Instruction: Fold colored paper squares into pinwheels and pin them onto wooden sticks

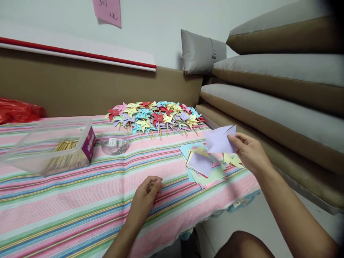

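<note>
Right hand (249, 150) pinches a purple paper sheet (219, 141) by its right side; slit visible near the top corner. Sheet sits just left of those fingertips, held above the cloth-covered bench (80, 200). Mixed-colour paper stack (200, 166) is between the hands, nearer the right; yellow cut pieces (233, 161) just left of the right wrist. Left hand (149, 190): fingers loosely curled, can't tell if anything's inside. Pinwheels (157, 119) massed beyond both hands. Round clear dish (104, 145) and clear box (89, 147) of sticks (64, 156) lie ahead-left of left hand.
</note>
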The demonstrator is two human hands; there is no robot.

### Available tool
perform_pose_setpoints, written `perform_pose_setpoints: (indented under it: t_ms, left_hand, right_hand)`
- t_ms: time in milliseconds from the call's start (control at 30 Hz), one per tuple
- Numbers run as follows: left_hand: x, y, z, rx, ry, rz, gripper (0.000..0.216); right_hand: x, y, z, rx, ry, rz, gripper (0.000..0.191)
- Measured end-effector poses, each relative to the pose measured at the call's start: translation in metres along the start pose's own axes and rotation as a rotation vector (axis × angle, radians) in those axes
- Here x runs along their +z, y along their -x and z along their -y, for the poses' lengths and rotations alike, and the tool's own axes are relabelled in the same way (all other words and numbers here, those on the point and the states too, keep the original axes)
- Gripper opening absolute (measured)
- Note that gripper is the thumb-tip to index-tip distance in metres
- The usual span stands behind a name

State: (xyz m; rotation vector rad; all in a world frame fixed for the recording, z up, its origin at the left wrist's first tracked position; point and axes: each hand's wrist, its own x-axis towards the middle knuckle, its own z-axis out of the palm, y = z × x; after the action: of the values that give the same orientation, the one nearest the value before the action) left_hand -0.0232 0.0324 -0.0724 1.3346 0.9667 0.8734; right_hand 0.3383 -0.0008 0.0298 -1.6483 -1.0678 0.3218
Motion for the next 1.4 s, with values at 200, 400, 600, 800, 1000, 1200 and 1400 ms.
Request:
perform_pose_setpoints:
  t_ms: [200, 400, 600, 800, 1000, 1200, 1400]
  left_hand:
    - [0.002, 0.001, -0.001, 0.032, -0.043, -0.011, 0.039]
    - [0.003, 0.004, -0.001, 0.039, -0.065, -0.004, 0.038]
    - [0.004, 0.002, 0.003, 0.053, -0.082, -0.004, 0.035]
    - [0.004, 0.003, 0.002, 0.052, -0.085, 0.003, 0.035]
    - [0.006, 0.002, 0.002, 0.061, -0.103, 0.004, 0.034]
    - [0.005, 0.002, 0.004, 0.071, -0.09, 0.005, 0.036]
    - [0.005, 0.004, 0.001, 0.082, -0.118, 0.004, 0.035]
  right_hand:
    - [0.04, 0.025, -0.044, 0.133, -0.132, 0.107, 0.057]
    - [0.055, 0.017, -0.071, 0.091, -0.044, 0.087, 0.052]
    - [0.053, 0.008, -0.076, 0.115, -0.042, 0.125, 0.037]
    - [0.051, 0.017, -0.088, 0.225, -0.083, 0.061, 0.02]
    - [0.052, 0.042, -0.087, 0.203, -0.049, 0.034, 0.036]
    - [0.062, 0.057, -0.078, 0.136, 0.05, 0.024, 0.061]
    - [0.055, 0.064, -0.074, -0.026, 0.357, 0.025, 0.042]
